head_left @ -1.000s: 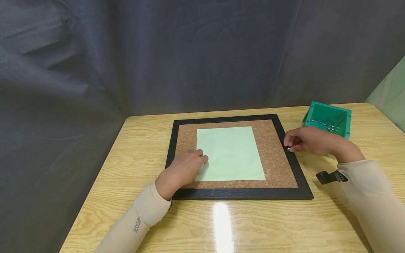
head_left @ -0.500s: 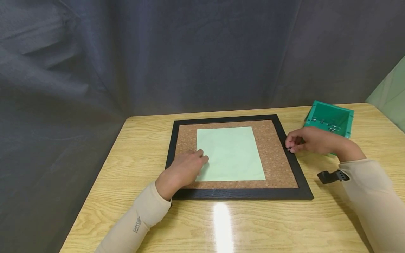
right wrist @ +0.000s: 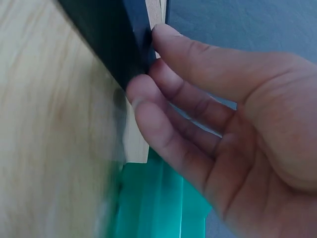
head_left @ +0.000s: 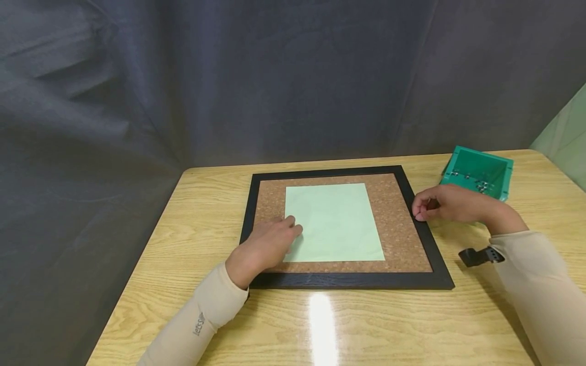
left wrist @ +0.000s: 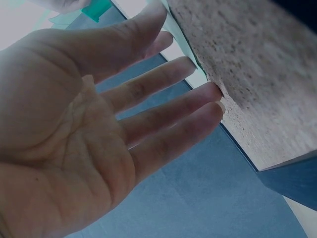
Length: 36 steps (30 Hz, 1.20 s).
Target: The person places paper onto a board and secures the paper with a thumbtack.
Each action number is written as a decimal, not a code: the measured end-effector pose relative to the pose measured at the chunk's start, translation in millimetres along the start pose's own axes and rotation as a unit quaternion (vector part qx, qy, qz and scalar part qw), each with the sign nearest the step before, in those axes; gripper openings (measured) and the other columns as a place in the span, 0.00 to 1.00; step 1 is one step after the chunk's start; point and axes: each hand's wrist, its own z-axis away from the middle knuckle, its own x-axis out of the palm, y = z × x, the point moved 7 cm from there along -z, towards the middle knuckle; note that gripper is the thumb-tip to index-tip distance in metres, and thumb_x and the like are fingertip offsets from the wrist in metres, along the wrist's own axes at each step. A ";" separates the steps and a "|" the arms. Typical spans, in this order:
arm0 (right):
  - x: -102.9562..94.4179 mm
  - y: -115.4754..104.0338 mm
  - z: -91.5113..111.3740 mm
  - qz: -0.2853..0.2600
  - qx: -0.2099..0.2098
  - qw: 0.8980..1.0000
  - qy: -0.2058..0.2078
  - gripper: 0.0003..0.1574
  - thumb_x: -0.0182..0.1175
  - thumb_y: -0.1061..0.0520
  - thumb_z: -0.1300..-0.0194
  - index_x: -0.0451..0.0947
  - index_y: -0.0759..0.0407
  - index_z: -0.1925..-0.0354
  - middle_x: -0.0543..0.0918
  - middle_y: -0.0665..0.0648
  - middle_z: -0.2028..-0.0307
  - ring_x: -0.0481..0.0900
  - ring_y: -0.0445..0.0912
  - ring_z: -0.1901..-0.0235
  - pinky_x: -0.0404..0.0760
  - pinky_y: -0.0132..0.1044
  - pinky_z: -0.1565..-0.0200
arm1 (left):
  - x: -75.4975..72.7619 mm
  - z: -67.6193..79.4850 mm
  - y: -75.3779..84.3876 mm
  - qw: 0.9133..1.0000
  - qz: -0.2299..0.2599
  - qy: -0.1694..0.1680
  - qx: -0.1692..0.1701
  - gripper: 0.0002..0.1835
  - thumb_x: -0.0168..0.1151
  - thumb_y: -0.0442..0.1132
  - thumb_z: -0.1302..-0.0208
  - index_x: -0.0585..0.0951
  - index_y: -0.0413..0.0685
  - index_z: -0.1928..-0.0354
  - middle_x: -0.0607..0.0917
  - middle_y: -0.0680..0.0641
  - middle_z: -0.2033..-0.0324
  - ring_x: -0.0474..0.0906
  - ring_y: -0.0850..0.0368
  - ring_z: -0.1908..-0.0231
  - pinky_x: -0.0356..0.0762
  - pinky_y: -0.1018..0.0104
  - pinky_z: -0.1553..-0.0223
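Observation:
A pale green sheet of paper [head_left: 334, 218] lies on a cork board [head_left: 403, 234] with a black frame [head_left: 352, 280]. At the sheet's left edge rests my left hand [head_left: 265, 241]; in the left wrist view its fingers [left wrist: 163, 109] are nearly straight, with the tips right at the board. My right hand [head_left: 453, 203] is at the frame's right side, thumb and fingertips bent together at the black edge. Close up in the right wrist view, these fingers [right wrist: 151, 119] meet the frame. The small shiny metal piece seen between them earlier is hidden now.
Behind the right hand, a green plastic bin [head_left: 478, 160] holds several small shiny metal pieces [head_left: 481, 186]. Everything stands on a light wooden table [head_left: 201, 203]. A dark grey curtain [head_left: 293, 81] hangs along its back and left sides.
The right hand shifts slightly at the frame's right edge, and the shiny piece at its fingertips drops out of sight. The green bin slides a little to the right. The left hand stays put.

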 end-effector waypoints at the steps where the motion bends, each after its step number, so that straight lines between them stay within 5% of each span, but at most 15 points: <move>1: 0.1 0.1 -0.1 -0.001 0.001 1.000 0.001 0.03 0.63 0.53 0.32 0.81 0.51 0.63 0.79 0.47 0.69 0.72 0.38 0.68 0.73 0.30 0.65 | 0.0 -0.1 0.1 1.000 0.000 0.000 0.000 0.18 0.69 0.39 0.36 0.80 0.52 0.44 0.79 0.50 0.55 0.77 0.53 0.62 0.73 0.67 0.73; 11: -10.5 -10.1 -0.1 0.040 -0.034 0.996 0.075 0.05 0.64 0.57 0.32 0.81 0.44 0.65 0.82 0.44 0.68 0.75 0.36 0.70 0.76 0.30 0.65 | -0.6 -1.0 0.4 1.000 0.001 -0.003 -0.001 0.18 0.67 0.38 0.35 0.80 0.52 0.44 0.79 0.50 0.54 0.77 0.53 0.61 0.70 0.67 0.75; 19: -14.5 -17.6 -0.7 0.068 -0.024 0.993 0.089 0.03 0.63 0.53 0.31 0.80 0.46 0.65 0.82 0.45 0.70 0.73 0.36 0.73 0.73 0.31 0.68 | 0.4 -1.2 0.6 1.000 0.002 -0.004 -0.004 0.18 0.67 0.35 0.35 0.80 0.52 0.44 0.79 0.49 0.54 0.75 0.54 0.62 0.69 0.66 0.75; 36: -9.7 -37.8 -9.3 0.015 -0.042 0.993 0.109 0.06 0.63 0.53 0.31 0.83 0.49 0.56 0.86 0.47 0.62 0.75 0.37 0.70 0.75 0.31 0.68 | 0.8 -1.8 0.8 1.000 -0.006 -0.007 -0.007 0.19 0.67 0.32 0.37 0.79 0.52 0.44 0.79 0.49 0.54 0.72 0.55 0.65 0.67 0.66 0.77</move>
